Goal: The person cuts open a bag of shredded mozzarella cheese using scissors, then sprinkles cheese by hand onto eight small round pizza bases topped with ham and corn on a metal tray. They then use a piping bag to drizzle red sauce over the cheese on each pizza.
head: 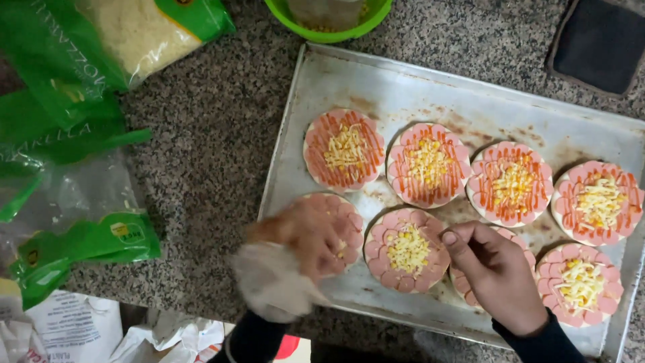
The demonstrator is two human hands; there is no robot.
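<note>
**Two hands over small pizzas on a baking tray**

Far left of the frame: green and clear cheese bags (pixel 74 81) lying on the speckled stone counter (pixel 208 154), one at the upper left showing pale grated cheese (pixel 138 30). At the lower left edge, white paper bags (pixel 67 329) below the counter's edge.

Top centre: green bowl (pixel 329 27), cut off by the frame, just beyond the tray's far rim.

Lower centre: left hand (pixel 302 238), blurred by motion, hovering over the lower-left pizza (pixel 342 218) at the near left of the metal tray (pixel 403 87). Fingers loosely curled and pointing down at the sausage-ringed round; too smeared to tell whether anything is pinched between them. Pale blurred patch (pixel 272 282) just below that hand, unclear what.

Right of it: a round (pixel 406 250) with cheese and corn at its middle, untouched, between the two hands.

Lower right: right hand (pixel 494 272) resting over the third round of the near row (pixel 517 242), covering most of it. Fingers bent inward, thumb (pixel 457 245) tucked against them in a loose pinch; nothing visibly held. Dark sleeve (pixel 544 343) at the wrist.

Far right, near row: one more cheese-topped round (pixel 581 286).

Far row, left to right: four rounds (pixel 344 149) striped with red sauce and topped with cheese.

Upper right corner: dark pot holder (pixel 598 44) on the counter.
</note>
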